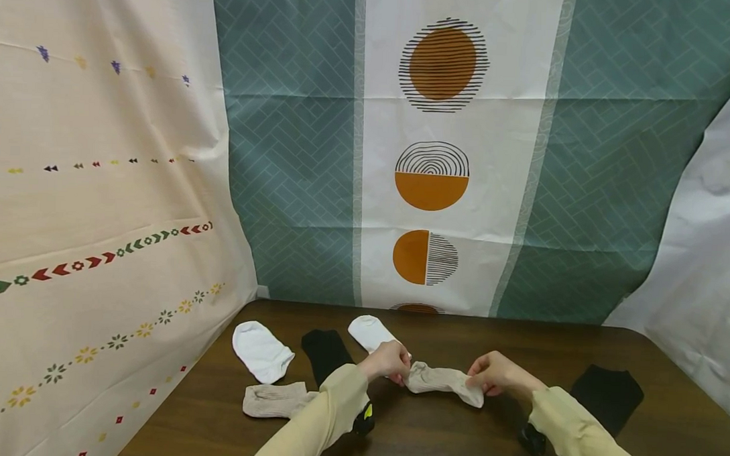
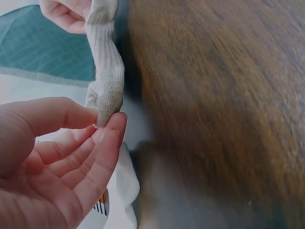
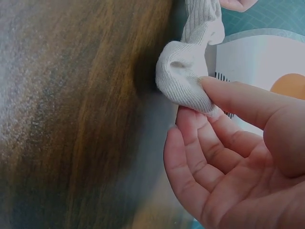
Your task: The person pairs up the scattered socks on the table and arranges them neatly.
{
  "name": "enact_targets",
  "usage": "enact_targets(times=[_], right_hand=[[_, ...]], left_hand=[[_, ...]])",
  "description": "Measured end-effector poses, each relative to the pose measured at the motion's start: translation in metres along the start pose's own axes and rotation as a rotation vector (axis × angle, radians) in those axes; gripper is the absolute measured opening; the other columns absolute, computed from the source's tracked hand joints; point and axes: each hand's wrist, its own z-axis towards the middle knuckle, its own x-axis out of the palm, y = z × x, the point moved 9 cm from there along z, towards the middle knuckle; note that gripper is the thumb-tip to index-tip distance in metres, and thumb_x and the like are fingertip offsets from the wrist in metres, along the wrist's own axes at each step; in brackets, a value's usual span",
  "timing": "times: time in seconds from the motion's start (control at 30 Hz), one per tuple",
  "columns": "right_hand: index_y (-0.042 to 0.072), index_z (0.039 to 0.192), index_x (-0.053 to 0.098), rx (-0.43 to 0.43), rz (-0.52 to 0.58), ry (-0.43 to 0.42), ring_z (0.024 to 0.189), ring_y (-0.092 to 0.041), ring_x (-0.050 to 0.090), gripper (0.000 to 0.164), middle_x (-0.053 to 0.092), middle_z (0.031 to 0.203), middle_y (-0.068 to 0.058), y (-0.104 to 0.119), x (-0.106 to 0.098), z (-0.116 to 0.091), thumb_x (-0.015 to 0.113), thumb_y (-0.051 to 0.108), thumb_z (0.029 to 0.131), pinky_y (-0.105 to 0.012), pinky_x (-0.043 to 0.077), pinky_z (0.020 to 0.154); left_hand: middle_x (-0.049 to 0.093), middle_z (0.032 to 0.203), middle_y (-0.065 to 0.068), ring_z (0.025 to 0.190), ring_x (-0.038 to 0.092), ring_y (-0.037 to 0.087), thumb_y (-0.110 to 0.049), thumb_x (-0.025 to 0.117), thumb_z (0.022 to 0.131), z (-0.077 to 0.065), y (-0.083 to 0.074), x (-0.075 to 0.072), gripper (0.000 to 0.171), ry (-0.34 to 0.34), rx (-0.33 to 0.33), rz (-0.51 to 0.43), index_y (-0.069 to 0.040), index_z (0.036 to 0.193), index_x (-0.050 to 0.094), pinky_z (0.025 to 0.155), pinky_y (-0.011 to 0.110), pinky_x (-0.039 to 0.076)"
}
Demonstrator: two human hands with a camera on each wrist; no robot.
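A ribbed beige sock (image 1: 438,379) stretches sideways between both hands, just over the dark wooden table. My left hand (image 1: 388,362) pinches its left end between thumb and fingers; in the left wrist view the sock (image 2: 108,71) runs away from that pinch. At the other end my right hand (image 1: 497,373) pinches the sock, whose rounded, puckered end (image 3: 183,74) fills out in the right wrist view. Behind the left hand lies a white sock (image 1: 370,332), partly hidden by it. A second beige sock (image 1: 274,399) lies flat by the left forearm, which covers one end.
Another white sock (image 1: 261,352) and a black sock (image 1: 326,354) lie at the table's left. A further black sock (image 1: 608,397) lies on the right, partly behind the right sleeve. Patterned cloths (image 1: 295,152) hang behind and beside the table (image 1: 442,439).
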Motion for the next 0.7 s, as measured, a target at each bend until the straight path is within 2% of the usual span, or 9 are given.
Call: enact_targets(times=[0.17,0.2,0.3,0.4,0.47,0.7], right_hand=[[-0.003,0.082,0.063,0.004,-0.004,0.001,0.056,-0.013,0.049,0.011,0.051,0.060,-0.002,-0.002,0.001,-0.001,0.068,0.006,0.078,-0.034,0.048,0.053],[-0.003,0.082,0.063,0.002,-0.005,0.002,0.056,-0.013,0.049,0.011,0.051,0.060,-0.001,-0.002,0.001,-0.001,0.068,0.006,0.077,-0.034,0.048,0.052],[-0.002,0.081,0.063,0.004,0.003,0.004,0.054,-0.012,0.049,0.010,0.051,0.059,-0.001,-0.003,0.001,-0.001,0.068,0.006,0.077,-0.032,0.047,0.051],[-0.001,0.081,0.063,0.017,0.013,0.007,0.053,-0.012,0.048,0.010,0.051,0.058,-0.001,-0.004,0.002,-0.002,0.068,0.005,0.076,-0.031,0.046,0.050],[-0.001,0.081,0.063,0.033,0.006,0.009,0.052,-0.012,0.049,0.010,0.051,0.058,-0.002,-0.005,0.002,-0.002,0.069,0.006,0.077,-0.030,0.046,0.050],[0.001,0.083,0.062,0.072,-0.018,0.012,0.053,-0.013,0.050,0.013,0.053,0.059,-0.004,-0.008,0.001,-0.003,0.070,0.010,0.077,-0.030,0.046,0.050]], left_hand=[[0.057,0.055,0.009,0.049,0.060,0.019,0.010,0.065,0.071,0.007,0.006,0.005,0.015,0.019,0.001,0.006,0.001,0.061,0.057,0.049,0.029,0.049],[0.056,0.053,0.006,0.047,0.059,0.016,0.009,0.065,0.071,0.010,0.007,0.006,0.017,0.025,0.029,0.009,-0.001,0.060,0.057,0.047,0.027,0.049],[0.056,0.050,0.005,0.043,0.057,0.013,0.010,0.065,0.069,0.012,0.009,0.007,0.020,0.031,0.041,0.019,-0.003,0.057,0.056,0.045,0.025,0.048],[0.056,0.051,0.005,0.045,0.057,0.014,0.009,0.066,0.069,0.009,0.006,0.006,0.019,0.028,0.031,0.014,-0.003,0.058,0.057,0.045,0.025,0.048],[0.057,0.054,0.007,0.048,0.059,0.018,0.008,0.067,0.071,0.004,0.003,0.003,0.015,0.014,-0.007,0.015,0.000,0.061,0.058,0.048,0.028,0.049],[0.057,0.054,0.008,0.050,0.061,0.021,0.008,0.067,0.070,0.003,-0.002,-0.007,0.013,-0.029,0.011,0.031,0.001,0.063,0.058,0.048,0.029,0.049]])
